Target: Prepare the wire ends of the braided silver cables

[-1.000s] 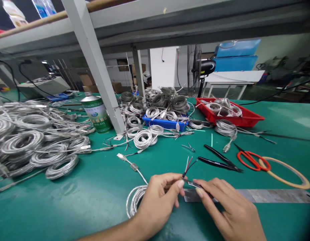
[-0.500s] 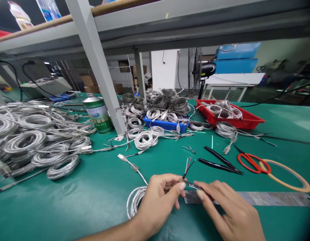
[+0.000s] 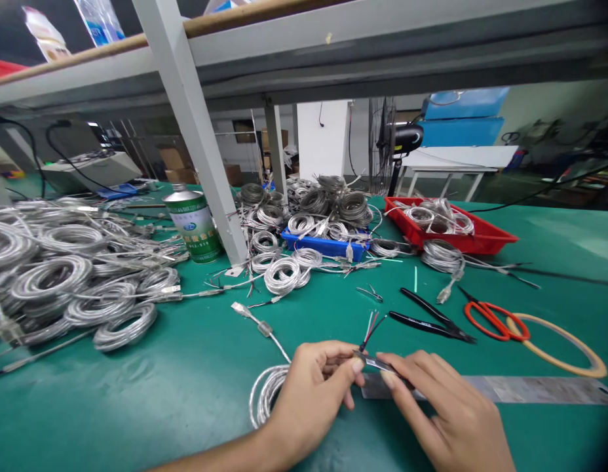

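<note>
My left hand (image 3: 316, 387) is closed on the end of a silver USB cable, its thumb and forefinger pinched together. Thin red, white and black wires (image 3: 369, 328) fan out above those fingertips. The cable's coil (image 3: 267, 393) lies partly hidden behind this hand, and its USB plug (image 3: 241, 309) rests on the table beyond. Between the thumb and fingers of my right hand (image 3: 444, 410) is a slim dark metal tool (image 3: 375, 362), its exact kind unclear. The tool's tip meets the cable end at my left thumb. Below the tool lies a steel ruler (image 3: 525, 388).
Black-handled cutters (image 3: 432, 321), orange scissors (image 3: 495, 321) and a tape ring (image 3: 569, 347) lie to the right. Coiled cables (image 3: 63, 275) heap at left, beside a green can (image 3: 193, 226). A blue tray (image 3: 326, 246), red tray (image 3: 485, 244) and shelf post (image 3: 196, 131) stand farther back.
My right hand and the tool have shifted slightly left, closer to my left fingertips. The wires lean a little more to the right. My left hand keeps its grip.
</note>
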The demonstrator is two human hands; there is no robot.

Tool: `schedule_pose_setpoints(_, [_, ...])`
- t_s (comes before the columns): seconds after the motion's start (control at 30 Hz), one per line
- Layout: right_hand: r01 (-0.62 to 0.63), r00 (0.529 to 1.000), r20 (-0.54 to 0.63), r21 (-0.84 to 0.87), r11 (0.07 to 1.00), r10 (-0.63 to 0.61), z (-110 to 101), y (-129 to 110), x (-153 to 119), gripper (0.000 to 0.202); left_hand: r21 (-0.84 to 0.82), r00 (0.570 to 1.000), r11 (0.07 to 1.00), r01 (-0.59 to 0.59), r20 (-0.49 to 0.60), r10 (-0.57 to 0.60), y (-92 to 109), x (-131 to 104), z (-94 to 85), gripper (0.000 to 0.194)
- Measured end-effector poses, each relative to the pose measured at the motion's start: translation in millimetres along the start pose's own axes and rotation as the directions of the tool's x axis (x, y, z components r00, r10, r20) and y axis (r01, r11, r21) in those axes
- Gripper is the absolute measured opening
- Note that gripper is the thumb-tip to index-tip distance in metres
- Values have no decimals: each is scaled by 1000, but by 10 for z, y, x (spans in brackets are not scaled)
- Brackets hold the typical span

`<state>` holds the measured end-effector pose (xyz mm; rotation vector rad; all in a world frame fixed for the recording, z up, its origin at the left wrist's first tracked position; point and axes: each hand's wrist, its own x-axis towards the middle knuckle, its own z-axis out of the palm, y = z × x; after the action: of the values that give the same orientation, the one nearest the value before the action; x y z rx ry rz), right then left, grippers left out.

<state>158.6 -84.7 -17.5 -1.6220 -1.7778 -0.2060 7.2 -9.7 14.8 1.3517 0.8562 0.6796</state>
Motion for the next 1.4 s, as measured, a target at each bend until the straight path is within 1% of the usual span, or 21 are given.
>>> schedule_pose_setpoints(0.23, [1, 1000, -19, -5, 1000, -1, -7, 50, -25, 26, 24, 998, 998, -58, 26, 57, -20, -17, -25, 24])
schedule_pose_setpoints(0.43, [-6, 1000, -30, -23, 1000, 5, 1, 54, -34, 26, 14, 998, 998, -53, 27, 53, -33, -8, -23, 25])
schedule_pose_setpoints(0.73, [46, 998, -37, -49, 998, -48, -15, 48, 5, 27, 33, 998, 998, -53, 46, 51, -24, -10, -25, 24])
schedule_pose_setpoints(0.87, [48, 998, -49, -21, 999, -49, -26, 52, 7, 25, 32, 998, 998, -49, 36, 48, -36, -16, -26, 25])
schedule_pose_setpoints(0.97, [53, 998, -48, 56, 997, -50, -40, 30, 14, 24, 25, 999, 999, -45, 30, 44, -37, -20, -25, 26])
schedule_pose_setpoints(1.07, [-7, 999, -43, 139, 990, 13, -41, -15, 27, 22, 23, 999, 999, -35, 36, 34, -27, -23, -26, 27])
schedule_pose_setpoints(1.17, [-132, 991, 12, 216, 968, 132, -31, -60, 40, 22, 19, 999, 999, -26, 34, 26, -19, -22, -23, 26])
schedule_pose_setpoints(1.23, [-194, 981, 45, 239, 951, 188, -29, -79, 49, 24, 6, 999, 1000, -23, 31, 23, -17, -19, -16, 24])
schedule_pose_setpoints(1.3, [-215, 977, 67, 245, 945, 204, -34, -90, 56, 24, -13, 999, 1000, -16, 34, 17, -18, -18, -8, 21])
schedule_pose_setpoints(1.4, [-194, 980, 103, 263, 945, 173, -45, -99, 66, 23, -38, 999, 999, -11, 40, 12, -20, -20, -6, 19])
